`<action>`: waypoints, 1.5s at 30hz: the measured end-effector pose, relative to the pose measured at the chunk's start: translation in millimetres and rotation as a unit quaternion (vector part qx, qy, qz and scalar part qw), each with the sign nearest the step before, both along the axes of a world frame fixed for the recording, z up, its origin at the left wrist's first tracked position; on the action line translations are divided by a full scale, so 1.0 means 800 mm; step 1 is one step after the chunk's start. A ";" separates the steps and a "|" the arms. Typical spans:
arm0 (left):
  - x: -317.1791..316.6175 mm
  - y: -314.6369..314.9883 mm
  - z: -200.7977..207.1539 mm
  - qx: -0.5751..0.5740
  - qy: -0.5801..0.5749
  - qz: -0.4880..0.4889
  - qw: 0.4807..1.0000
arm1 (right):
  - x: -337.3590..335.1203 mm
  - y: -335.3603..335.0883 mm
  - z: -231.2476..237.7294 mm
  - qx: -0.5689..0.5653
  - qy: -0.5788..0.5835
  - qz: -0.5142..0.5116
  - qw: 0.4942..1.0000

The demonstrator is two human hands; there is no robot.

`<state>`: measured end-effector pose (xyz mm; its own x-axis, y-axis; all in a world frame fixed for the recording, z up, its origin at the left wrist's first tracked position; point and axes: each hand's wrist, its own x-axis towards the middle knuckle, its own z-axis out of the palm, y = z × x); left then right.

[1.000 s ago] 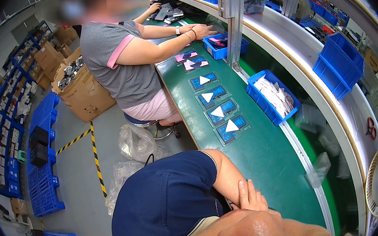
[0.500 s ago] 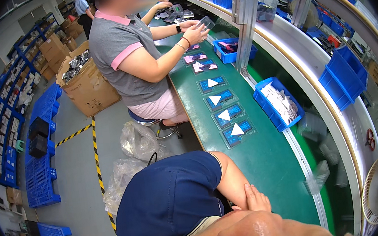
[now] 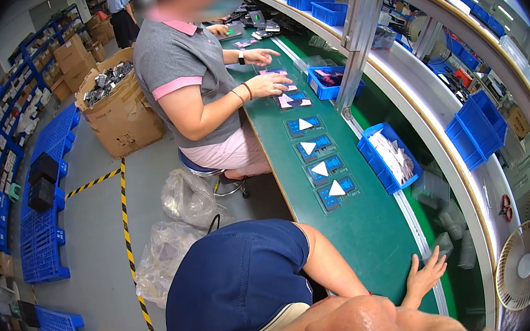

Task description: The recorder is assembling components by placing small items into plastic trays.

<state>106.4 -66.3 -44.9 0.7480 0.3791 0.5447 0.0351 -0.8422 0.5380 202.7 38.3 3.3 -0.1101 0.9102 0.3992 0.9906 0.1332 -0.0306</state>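
My right hand point(image 3: 424, 277) is stretched out over the green bench point(image 3: 351, 247), fingers spread and holding nothing. Its fingertips are beside a clear plastic tray point(image 3: 442, 245) at the bench's far edge; I cannot tell whether they touch. My left upper arm point(image 3: 330, 259) in a navy sleeve crosses the lower middle, and its hand is hidden. Left of my right hand lies a row of clear trays with blue-and-black panels point(image 3: 331, 196), each topped by a white triangular piece point(image 3: 336, 188). Beyond the row, a co-worker's hand point(image 3: 269, 85) reaches over pink-and-dark panels point(image 3: 292, 100).
A blue bin of white pieces point(image 3: 388, 158) stands along the bench's far side, with another blue bin point(image 3: 327, 82) beyond it. More clear trays point(image 3: 453, 220) lie past the rail. A metal post point(image 3: 356, 46) rises there. A fan point(image 3: 525, 265) stands at the right.
My right hand has left my left arm and moved right, its fingers spreading near the clear tray. The co-worker's hands have lowered to the bench from holding up a clear case. The view has shifted slightly.
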 end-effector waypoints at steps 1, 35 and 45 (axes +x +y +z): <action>0.003 0.001 0.000 -0.006 0.000 -0.018 1.000 | 0.019 0.007 -0.014 0.043 0.035 0.039 0.998; 0.002 0.002 -0.007 0.004 0.021 -0.029 0.999 | 0.050 0.014 -0.039 0.149 0.246 -0.074 0.955; -0.002 0.002 -0.007 -0.030 0.025 -0.020 0.999 | 0.050 0.015 -0.038 0.200 0.232 -0.040 0.951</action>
<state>104.6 -64.8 -50.4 0.7889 0.3792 0.4836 0.0294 -0.8094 0.5866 242.5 50.6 -27.2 0.2255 0.6729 0.7045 0.8907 0.1506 -0.4290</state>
